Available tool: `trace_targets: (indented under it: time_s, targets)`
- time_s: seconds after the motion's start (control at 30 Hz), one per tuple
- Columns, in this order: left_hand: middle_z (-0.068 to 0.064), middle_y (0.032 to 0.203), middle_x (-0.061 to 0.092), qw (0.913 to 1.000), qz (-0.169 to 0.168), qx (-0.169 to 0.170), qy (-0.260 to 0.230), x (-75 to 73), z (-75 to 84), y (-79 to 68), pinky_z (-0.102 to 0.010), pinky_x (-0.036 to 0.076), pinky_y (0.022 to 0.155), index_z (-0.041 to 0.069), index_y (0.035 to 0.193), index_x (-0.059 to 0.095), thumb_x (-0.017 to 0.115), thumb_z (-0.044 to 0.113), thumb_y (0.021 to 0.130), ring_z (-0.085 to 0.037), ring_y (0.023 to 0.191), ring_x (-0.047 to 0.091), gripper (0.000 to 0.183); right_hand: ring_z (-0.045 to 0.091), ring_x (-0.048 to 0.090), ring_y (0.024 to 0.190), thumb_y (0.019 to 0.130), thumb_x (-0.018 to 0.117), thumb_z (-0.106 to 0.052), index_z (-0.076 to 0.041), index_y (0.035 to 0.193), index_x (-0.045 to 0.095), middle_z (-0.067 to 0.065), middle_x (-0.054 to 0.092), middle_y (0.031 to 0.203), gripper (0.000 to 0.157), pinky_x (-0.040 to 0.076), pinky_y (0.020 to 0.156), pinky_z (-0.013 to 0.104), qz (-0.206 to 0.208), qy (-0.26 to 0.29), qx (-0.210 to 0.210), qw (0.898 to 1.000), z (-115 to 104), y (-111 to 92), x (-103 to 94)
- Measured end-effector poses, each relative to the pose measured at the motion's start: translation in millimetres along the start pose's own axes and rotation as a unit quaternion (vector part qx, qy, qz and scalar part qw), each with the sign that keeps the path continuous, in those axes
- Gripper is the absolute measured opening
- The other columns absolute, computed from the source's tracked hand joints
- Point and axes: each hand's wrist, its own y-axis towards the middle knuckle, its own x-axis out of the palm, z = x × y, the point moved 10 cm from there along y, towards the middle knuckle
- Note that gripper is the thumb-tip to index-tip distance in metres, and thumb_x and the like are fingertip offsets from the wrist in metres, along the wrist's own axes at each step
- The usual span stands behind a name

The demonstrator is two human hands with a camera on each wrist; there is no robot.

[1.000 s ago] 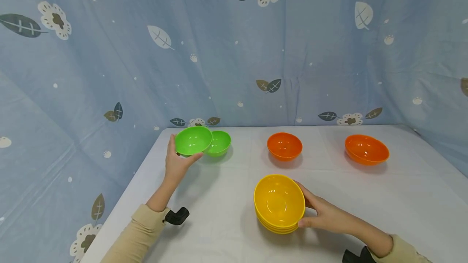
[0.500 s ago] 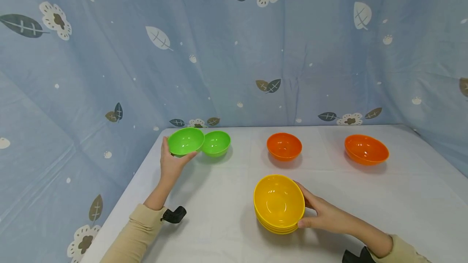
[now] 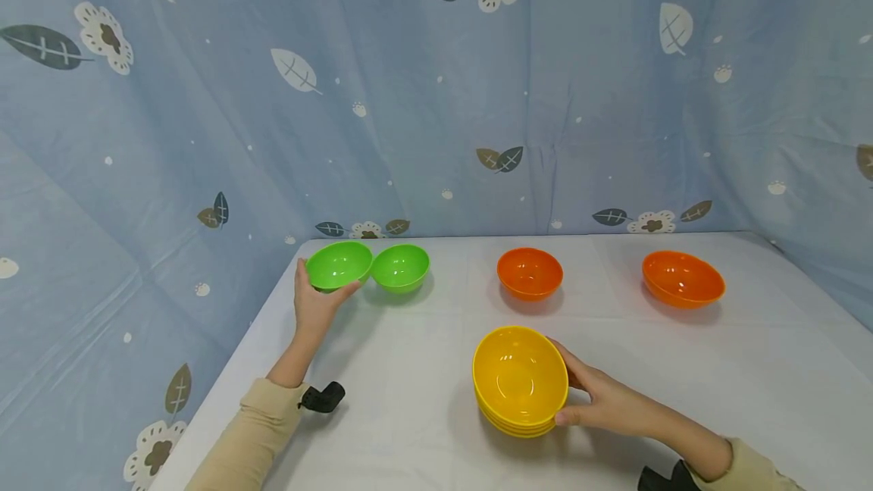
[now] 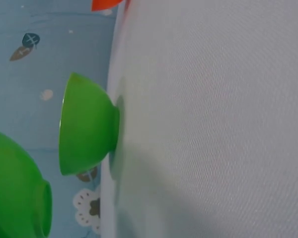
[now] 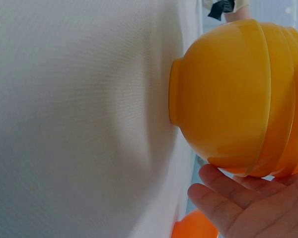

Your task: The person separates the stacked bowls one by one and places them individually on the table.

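My left hand [image 3: 317, 312] grips a green bowl [image 3: 338, 265] at the far left of the table, thumb along its near side. In the left wrist view this bowl [image 4: 14, 188] hangs clear of the cloth, while a second green bowl [image 4: 87, 126] stands upright on it. From the head, that second green bowl [image 3: 401, 269] lies just right of the held one. Front and centre, several nested yellow bowls [image 3: 520, 377] form a stack. My right hand [image 3: 603, 396] holds the stack's right side between thumb and fingers; fingertips [image 5: 208, 173] press its wall in the right wrist view.
Two orange bowls stand toward the back, one in the middle [image 3: 530, 273] and one at the right [image 3: 683, 279]. A white cloth [image 3: 409, 400] covers the table. Behind it hangs a blue patterned curtain [image 3: 382, 142].
My left hand has moved left and slightly lower with the green bowl, which no longer overlaps the second green bowl as before. The right hand and yellow stack stay put.
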Motion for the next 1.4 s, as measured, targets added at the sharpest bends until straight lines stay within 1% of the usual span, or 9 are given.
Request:
trace_targets:
  time_s: [0.17, 0.27, 0.5, 0.6, 0.83, 1.17, 1.4]
  targets:
    - [-0.014, 0.153, -0.001, 0.9999, 0.0, -0.015, 0.004, -0.1, -6.8, 2.8, -0.056, 0.021, 0.106, 0.012, 0.147, -0.008, 0.077, 0.033, 0.072, -0.036, 0.138, 0.008, 0.116, 0.004, 0.043, 0.121, 0.085, 0.066, -0.019, -0.001, 0.146, 0.007, 0.023, 0.019, 0.148, 0.087, 0.041, 0.096, 0.024, -0.002, -0.002, 0.009, 1.0, 2, -1, 0.3]
    - [-0.015, 0.153, -0.002, 0.9998, 0.006, -0.018, 0.009, 0.1, -10.9, 5.1, -0.057, 0.021, 0.106, 0.011, 0.147, -0.008, 0.077, 0.034, 0.071, -0.037, 0.138, 0.008, 0.116, 0.005, 0.042, 0.121, 0.085, 0.066, -0.019, -0.001, 0.146, 0.007, 0.023, 0.019, 0.148, 0.087, 0.041, 0.096, 0.025, -0.001, -0.003, 0.01, 1.0, 2, -1, 0.2]
    - [-0.019, 0.152, 0.001, 0.9995, 0.025, -0.018, 0.011, -0.2, -19.1, 9.1, -0.055, 0.019, 0.108, 0.006, 0.146, -0.006, 0.079, 0.031, 0.069, -0.038, 0.138, 0.008, 0.118, 0.004, 0.042, 0.121, 0.085, 0.065, -0.019, -0.001, 0.146, 0.007, 0.023, 0.019, 0.148, 0.087, 0.041, 0.096, 0.024, -0.004, 0.001, 0.011, 1.0, 3, -1, 0.8]
    - [-0.021, 0.151, 0.001, 0.9993, 0.028, -0.019, 0.016, 0.1, -22.7, 10.3, -0.054, 0.017, 0.109, 0.004, 0.146, -0.006, 0.079, 0.03, 0.069, -0.038, 0.138, 0.007, 0.118, 0.004, 0.042, 0.122, 0.085, 0.065, -0.02, -0.001, 0.146, 0.007, 0.023, 0.018, 0.149, 0.086, 0.041, 0.096, 0.024, -0.005, 0.002, 0.016, 1.0, 4, -1, 1.1]
    - [-0.023, 0.151, 0.002, 0.9983, 0.036, -0.031, 0.035, -1.2, -29.6, 12.6, -0.05, 0.015, 0.111, 0.001, 0.146, -0.006, 0.079, 0.031, 0.069, -0.037, 0.138, 0.007, 0.118, 0.006, 0.042, 0.122, 0.085, 0.065, -0.019, 0.0, 0.146, 0.008, 0.023, 0.019, 0.148, 0.086, 0.041, 0.096, 0.024, -0.001, -0.004, 0.008, 1.0, 3, -2, 0.3]
    - [-0.024, 0.15, 0.002, 0.998, 0.035, -0.042, 0.031, 0.3, -37.1, 14.7, -0.049, 0.014, 0.111, 0.0, 0.145, -0.007, 0.079, 0.029, 0.07, -0.038, 0.138, 0.007, 0.118, 0.004, 0.041, 0.122, 0.085, 0.065, -0.019, 0.0, 0.146, 0.007, 0.022, 0.018, 0.149, 0.087, 0.041, 0.096, 0.024, -0.004, 0.0, 0.014, 1.0, 3, -1, 0.7]
    - [-0.025, 0.15, 0.001, 0.9972, 0.032, -0.056, 0.037, 2.1, -44.5, 18.0, -0.048, 0.013, 0.112, -0.002, 0.144, -0.007, 0.079, 0.027, 0.07, -0.038, 0.138, 0.007, 0.117, 0.003, 0.042, 0.121, 0.085, 0.065, -0.018, 0.0, 0.146, 0.006, 0.022, 0.018, 0.149, 0.086, 0.041, 0.096, 0.024, -0.008, 0.004, 0.013, 1.0, 3, -1, 1.7]
